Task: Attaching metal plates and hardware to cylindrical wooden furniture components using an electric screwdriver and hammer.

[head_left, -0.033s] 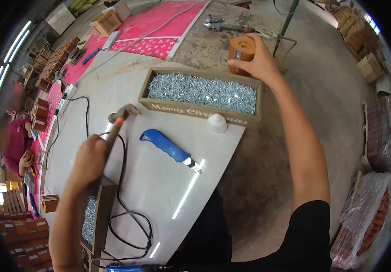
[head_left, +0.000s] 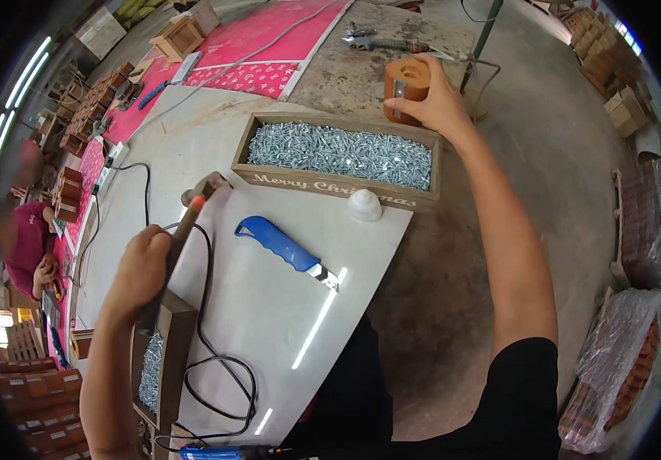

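My left hand [head_left: 140,268] is closed round the handle of a hammer [head_left: 186,230], whose metal head points away over the pale tabletop. My right hand [head_left: 444,103] grips an orange-brown wooden block [head_left: 406,96] with a round hollow in its top and a small metal plate on its side. That block is just beyond the right end of a long wooden box [head_left: 292,181] full of small silver nails or screws [head_left: 338,153]. Between my hands a blue-handled knife [head_left: 281,245] lies on the table. A white dome-shaped piece [head_left: 365,205] stands against the box's front.
A second wooden box [head_left: 173,364] of metal fasteners sits beside my left forearm. Black cable [head_left: 206,307] loops over the tabletop [head_left: 307,337]. An air tool [head_left: 384,44] lies on the worn far surface. Another person [head_left: 27,245] works at the left; wrapped stacks [head_left: 614,368] stand right.
My left hand and the hammer have shifted slightly left and toward me. The block in my right hand has turned a little; its metal plate shows more.
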`<state>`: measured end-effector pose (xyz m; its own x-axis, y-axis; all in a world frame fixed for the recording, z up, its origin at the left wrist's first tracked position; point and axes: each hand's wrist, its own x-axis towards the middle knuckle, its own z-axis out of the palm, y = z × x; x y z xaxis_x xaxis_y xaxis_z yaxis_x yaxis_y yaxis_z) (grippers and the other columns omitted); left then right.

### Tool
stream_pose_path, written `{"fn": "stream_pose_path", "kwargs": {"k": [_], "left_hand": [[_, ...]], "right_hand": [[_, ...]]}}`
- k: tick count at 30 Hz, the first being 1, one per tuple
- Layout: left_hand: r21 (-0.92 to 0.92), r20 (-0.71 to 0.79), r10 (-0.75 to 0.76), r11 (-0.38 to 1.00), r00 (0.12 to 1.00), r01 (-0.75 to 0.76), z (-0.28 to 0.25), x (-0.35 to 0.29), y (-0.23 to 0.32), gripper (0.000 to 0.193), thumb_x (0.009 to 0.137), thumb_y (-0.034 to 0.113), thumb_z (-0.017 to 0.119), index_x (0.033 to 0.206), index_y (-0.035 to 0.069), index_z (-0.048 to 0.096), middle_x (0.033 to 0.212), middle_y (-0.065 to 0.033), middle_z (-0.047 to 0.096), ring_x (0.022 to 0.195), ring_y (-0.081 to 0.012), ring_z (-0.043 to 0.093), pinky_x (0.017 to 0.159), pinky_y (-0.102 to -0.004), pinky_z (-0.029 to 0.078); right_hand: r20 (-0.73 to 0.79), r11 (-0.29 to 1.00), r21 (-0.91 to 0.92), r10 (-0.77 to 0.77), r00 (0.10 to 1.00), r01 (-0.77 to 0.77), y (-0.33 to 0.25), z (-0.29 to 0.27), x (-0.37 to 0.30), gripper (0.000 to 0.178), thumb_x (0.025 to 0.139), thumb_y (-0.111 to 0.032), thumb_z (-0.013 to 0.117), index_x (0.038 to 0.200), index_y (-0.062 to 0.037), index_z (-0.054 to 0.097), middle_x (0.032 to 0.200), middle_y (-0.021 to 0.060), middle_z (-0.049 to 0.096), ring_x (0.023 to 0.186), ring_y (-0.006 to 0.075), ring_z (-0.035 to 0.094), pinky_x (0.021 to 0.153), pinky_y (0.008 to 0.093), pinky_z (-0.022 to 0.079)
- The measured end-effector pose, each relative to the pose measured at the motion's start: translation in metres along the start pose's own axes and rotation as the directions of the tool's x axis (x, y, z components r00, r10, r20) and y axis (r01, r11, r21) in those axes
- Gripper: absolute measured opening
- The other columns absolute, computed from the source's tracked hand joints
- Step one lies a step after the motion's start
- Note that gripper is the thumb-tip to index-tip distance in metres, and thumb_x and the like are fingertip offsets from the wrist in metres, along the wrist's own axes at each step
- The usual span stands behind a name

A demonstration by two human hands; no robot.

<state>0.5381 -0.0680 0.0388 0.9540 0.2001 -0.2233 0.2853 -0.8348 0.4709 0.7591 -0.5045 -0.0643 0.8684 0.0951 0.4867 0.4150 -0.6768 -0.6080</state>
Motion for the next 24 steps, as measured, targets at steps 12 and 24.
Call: {"fn": "stream_pose_path", "kwargs": {"k": [12, 24], "left_hand": [[-0.714, 0.132, 0.299, 0.690, 0.945, -0.119, -0.028, -0.044, 0.111, 0.049, 0.097, 0.043, 0.045, 0.102, -0.003, 0.060, 0.065, -0.0099, 0.061, 0.054, -0.0145, 0.056, 0.052, -0.0259, 0.042], [0.215, -0.024, 0.551, 0.818, 0.834, -0.534, 0.064, 0.073, 0.227, 0.055, 0.098, 0.047, 0.050, 0.095, -0.006, 0.063, 0.088, -0.0289, 0.067, 0.089, -0.0444, 0.067, 0.080, -0.0514, 0.052]], "right_hand": [[-0.012, 0.996, -0.017, 0.091, 0.996, -0.091, -0.005, -0.001, -0.006, 0.096, 0.063, -0.033, 0.090, 0.143, -0.0125, 0.039, 0.140, 0.0154, 0.054, 0.128, 0.0330, 0.054, 0.104, 0.0435, 0.047], [-0.029, 0.991, -0.029, 0.130, 0.991, -0.131, -0.005, 0.004, -0.007, 0.100, 0.065, -0.036, 0.089, 0.145, -0.0125, 0.035, 0.137, 0.0155, 0.057, 0.125, 0.0327, 0.057, 0.103, 0.0411, 0.047]]}}
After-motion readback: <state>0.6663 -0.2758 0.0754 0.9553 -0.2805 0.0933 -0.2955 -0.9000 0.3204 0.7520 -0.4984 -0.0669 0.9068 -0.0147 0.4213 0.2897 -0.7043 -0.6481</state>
